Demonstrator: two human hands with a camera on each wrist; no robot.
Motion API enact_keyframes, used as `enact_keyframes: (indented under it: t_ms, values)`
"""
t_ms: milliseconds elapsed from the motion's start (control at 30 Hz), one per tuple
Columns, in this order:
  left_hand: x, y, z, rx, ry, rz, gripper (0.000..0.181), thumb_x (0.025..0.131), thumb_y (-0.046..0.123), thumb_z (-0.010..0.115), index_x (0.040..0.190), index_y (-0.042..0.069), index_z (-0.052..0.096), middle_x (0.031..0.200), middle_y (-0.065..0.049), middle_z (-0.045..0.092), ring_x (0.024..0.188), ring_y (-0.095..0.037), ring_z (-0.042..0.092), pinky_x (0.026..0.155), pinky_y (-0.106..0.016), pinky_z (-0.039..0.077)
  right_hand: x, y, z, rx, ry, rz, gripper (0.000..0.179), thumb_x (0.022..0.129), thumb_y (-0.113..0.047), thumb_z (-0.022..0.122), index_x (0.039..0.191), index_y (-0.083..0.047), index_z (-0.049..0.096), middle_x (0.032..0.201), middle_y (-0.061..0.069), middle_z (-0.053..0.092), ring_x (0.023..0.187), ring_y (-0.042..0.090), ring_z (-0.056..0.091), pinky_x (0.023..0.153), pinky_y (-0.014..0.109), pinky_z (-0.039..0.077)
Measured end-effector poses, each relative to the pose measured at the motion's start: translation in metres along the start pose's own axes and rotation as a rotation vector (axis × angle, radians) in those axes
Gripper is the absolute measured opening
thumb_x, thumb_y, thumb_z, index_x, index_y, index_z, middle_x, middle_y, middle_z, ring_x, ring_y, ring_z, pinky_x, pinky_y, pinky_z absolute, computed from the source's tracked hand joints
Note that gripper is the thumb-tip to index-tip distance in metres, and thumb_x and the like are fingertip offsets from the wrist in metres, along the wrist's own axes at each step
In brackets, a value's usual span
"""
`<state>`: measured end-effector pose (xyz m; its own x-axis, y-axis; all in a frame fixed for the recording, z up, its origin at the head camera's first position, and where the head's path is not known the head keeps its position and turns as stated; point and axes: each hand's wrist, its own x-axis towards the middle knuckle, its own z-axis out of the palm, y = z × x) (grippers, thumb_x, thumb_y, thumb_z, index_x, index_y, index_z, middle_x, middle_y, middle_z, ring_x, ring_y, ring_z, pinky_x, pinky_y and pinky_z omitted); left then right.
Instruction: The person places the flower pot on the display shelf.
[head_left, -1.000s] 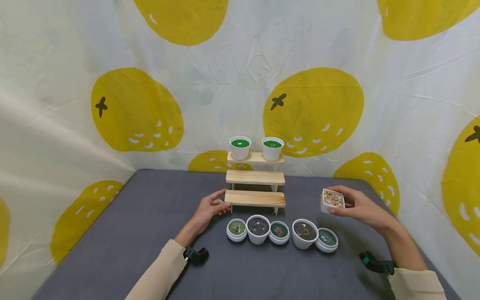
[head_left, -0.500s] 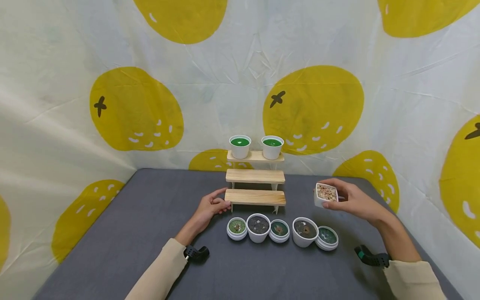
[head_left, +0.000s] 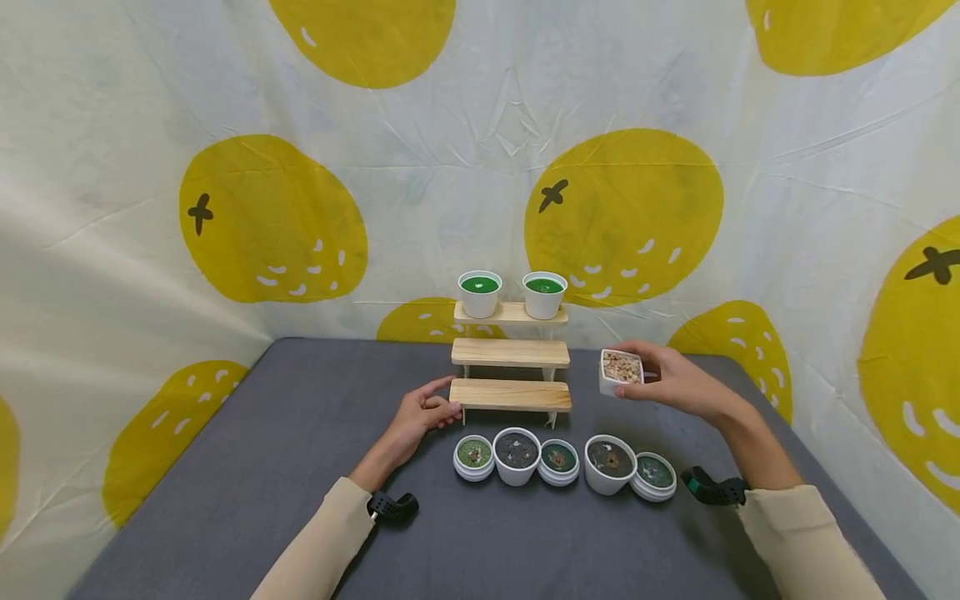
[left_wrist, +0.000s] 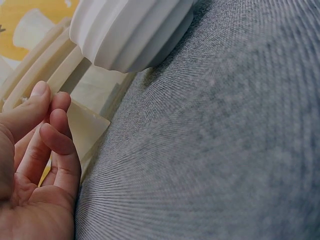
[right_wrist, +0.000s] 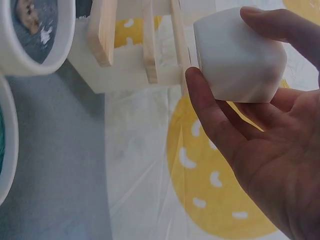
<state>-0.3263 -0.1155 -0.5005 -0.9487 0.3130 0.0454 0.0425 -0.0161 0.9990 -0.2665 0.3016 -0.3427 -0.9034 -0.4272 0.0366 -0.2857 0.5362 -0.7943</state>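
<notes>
My right hand (head_left: 678, 382) holds a small white square pot (head_left: 609, 385) full of pale gravel in the air, right of a three-step wooden display stand (head_left: 510, 394). In the right wrist view, the thumb and fingers grip the sides of the pot (right_wrist: 240, 60). My left hand (head_left: 416, 421) pinches the left end of the stand's lowest step. The left wrist view shows its thumb and curled fingers (left_wrist: 62, 142) against the stand's side. Two white cups with green tops, a left cup (head_left: 480, 298) and a right cup (head_left: 543, 298), stand on the top step.
Several white pots line up before the stand: a low green-topped pot (head_left: 473, 459), a taller grey-topped cup (head_left: 517, 457), a dark green-topped pot (head_left: 558, 463), a brown-centred cup (head_left: 609, 467) and another low pot (head_left: 654, 478). A fruit-patterned curtain (head_left: 420, 225) hangs behind the grey table (head_left: 300, 467).
My right hand has carried the gravel-filled pot left and slightly away from me, closer to the stand. The left hand stays at the lowest step.
</notes>
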Motion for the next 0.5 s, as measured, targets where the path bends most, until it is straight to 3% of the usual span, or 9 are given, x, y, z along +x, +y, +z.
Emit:
enact_keyframes:
  t_ms: [500]
  values:
    - [0.000,0.000,0.001,-0.005,0.011,0.000,0.068,0.094,0.013,0.077,0.155,0.012,0.047,0.086,0.005,0.077,0.076,-0.007,0.066,0.069,-0.022,0.052,0.044,-0.020,0.012,-0.071,0.012,-0.011,0.065,0.093,-0.026,0.078,0.147,-0.005,0.050,0.123,0.017,0.064,0.102,0.026,0.061,0.081,0.034,0.055]
